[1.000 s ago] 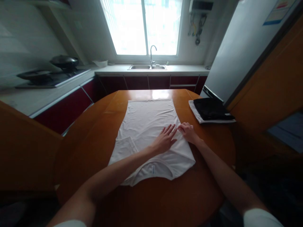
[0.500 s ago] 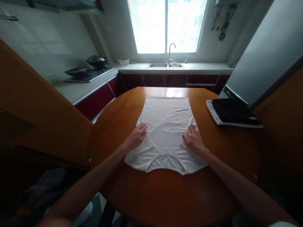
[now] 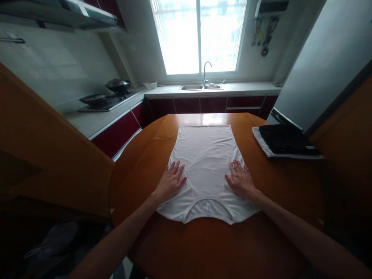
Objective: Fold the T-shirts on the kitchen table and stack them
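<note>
Before me, the left hand (image 3: 171,181) and right hand (image 3: 241,180) rest, fingers apart, on the shirt (image 3: 207,162), sleeves (image 3: 180,190) seemingly tucked beneath them, body unfolded.

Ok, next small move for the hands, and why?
I'd probably slide the right hand forward over the white shirt, palm down, toward its far edge. Creases show across that far right part, and the hand already lies flat nearby. The left hand, flat on the opposite side, could likely steady the cloth.
</note>
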Motion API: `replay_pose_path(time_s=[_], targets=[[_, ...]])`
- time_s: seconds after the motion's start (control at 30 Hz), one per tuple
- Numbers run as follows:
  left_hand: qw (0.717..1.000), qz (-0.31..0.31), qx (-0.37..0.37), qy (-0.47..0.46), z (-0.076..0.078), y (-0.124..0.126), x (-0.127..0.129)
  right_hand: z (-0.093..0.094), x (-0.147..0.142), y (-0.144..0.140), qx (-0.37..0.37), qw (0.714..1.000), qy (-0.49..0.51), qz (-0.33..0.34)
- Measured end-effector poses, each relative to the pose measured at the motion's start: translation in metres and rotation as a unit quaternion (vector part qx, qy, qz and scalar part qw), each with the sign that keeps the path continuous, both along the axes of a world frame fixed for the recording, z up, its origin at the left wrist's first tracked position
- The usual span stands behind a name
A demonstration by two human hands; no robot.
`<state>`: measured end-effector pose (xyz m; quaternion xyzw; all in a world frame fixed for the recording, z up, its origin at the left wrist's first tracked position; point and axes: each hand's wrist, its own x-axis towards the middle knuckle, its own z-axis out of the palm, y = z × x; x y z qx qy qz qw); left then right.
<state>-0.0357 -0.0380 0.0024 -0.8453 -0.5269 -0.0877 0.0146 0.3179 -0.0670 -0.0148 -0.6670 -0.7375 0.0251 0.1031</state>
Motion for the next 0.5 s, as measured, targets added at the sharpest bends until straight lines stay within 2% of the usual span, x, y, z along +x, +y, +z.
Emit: replay_pose_path(time_s=[0.13, 0.23, 0.33, 0.43, 0.5], targets=[[1.000, 0.002, -0.023, 0.006, -0.005, 0.002, -0.001, -0.004, -0.001, 0.001, 0.004, 1.000, 0.006, 0.000], [0.999, -0.001, -0.024, -0.023, -0.003, 0.005, -0.003, 0.000, -0.002, 0.003, 0.002, 1.000, 0.026, 0.000], [0.995, -0.044, -0.027, -0.088, 0.014, 0.002, -0.010, 0.015, 0.003, 0.002, 0.019, 0.996, 0.077, 0.029], [0.974, -0.142, -0.067, -0.162, 0.040, -0.013, -0.023, 0.036, 0.018, -0.014, 0.067, 0.980, 0.143, 0.122], [0.960, -0.187, -0.115, -0.174, 0.056, -0.031, -0.033, 0.045, 0.032, -0.033, 0.083, 0.965, 0.173, 0.180]])
